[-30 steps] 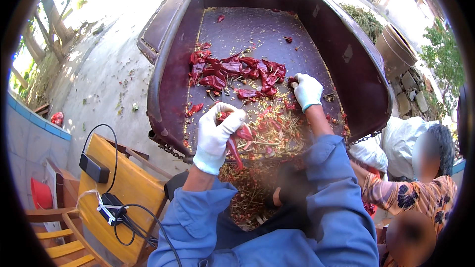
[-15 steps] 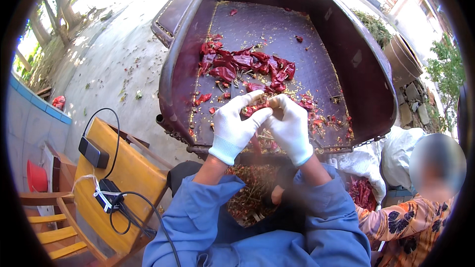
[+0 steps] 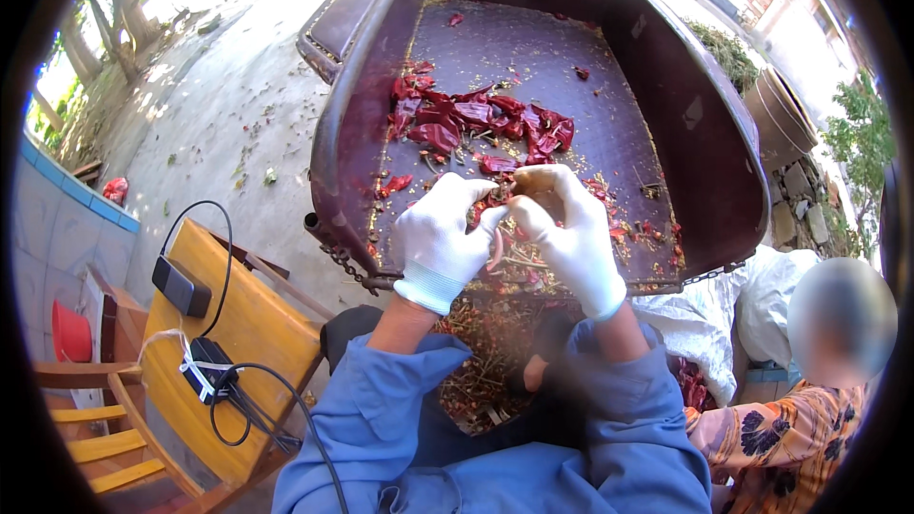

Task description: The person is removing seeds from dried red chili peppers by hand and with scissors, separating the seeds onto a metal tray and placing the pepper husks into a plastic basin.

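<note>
Both my hands wear white gloves and meet above the near end of a dark maroon cart bed (image 3: 609,86). My left hand (image 3: 440,236) is closed around a dried red chili pepper (image 3: 487,202), mostly hidden by its fingers. Close beside it, my right hand (image 3: 574,243) curls thumb and forefinger toward the pepper, their tips stained brown. What those tips pinch, if anything, is too small to make out. A pale pinkish strip (image 3: 496,252) hangs below the left thumb. Beyond the hands lies a row of dried red chilies (image 3: 476,114), among scattered seeds and fragments.
A yellow wooden chair (image 3: 252,324) with black adapters and cables stands at left. Stems and chili scraps (image 3: 495,352) lie below the cart's near edge. White sacks (image 3: 705,314) are at right, beside a person in a patterned orange sleeve (image 3: 762,428).
My hands have drawn slightly apart, the right one shifting right and the left one a little left. The view has shifted slightly, and the neighbouring person's arm has moved.
</note>
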`<action>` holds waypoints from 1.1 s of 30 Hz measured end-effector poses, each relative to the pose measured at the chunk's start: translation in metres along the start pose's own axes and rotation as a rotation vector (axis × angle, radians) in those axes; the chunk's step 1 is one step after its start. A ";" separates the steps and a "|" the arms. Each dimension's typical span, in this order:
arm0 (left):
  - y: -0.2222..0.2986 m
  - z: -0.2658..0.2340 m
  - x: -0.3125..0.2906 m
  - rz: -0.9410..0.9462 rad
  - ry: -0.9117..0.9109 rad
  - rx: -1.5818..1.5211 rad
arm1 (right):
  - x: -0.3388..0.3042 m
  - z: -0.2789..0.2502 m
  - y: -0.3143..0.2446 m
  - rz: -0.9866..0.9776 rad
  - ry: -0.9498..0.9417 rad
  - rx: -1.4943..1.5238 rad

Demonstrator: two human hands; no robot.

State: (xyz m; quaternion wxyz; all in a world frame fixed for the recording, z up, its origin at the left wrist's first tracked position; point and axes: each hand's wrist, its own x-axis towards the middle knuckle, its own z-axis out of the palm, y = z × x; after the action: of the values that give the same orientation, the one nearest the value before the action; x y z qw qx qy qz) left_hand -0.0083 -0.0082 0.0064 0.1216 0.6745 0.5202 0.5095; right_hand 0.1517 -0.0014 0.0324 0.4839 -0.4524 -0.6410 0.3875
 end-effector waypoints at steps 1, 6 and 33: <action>-0.002 0.001 -0.001 0.033 0.005 0.069 | 0.000 0.001 -0.003 -0.116 -0.006 -0.204; -0.004 0.004 -0.001 0.147 0.036 0.159 | 0.004 0.013 0.011 -0.421 0.093 -0.497; -0.011 -0.011 -0.002 -0.666 -0.101 -1.214 | 0.091 -0.059 0.117 -0.291 0.245 -1.023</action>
State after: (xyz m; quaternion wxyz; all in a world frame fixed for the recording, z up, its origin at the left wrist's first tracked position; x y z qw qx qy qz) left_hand -0.0230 -0.0089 0.0027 0.6514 0.3144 0.3160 0.6139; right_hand 0.2224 0.1228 -0.0391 0.3219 -0.5787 -0.7426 -0.1001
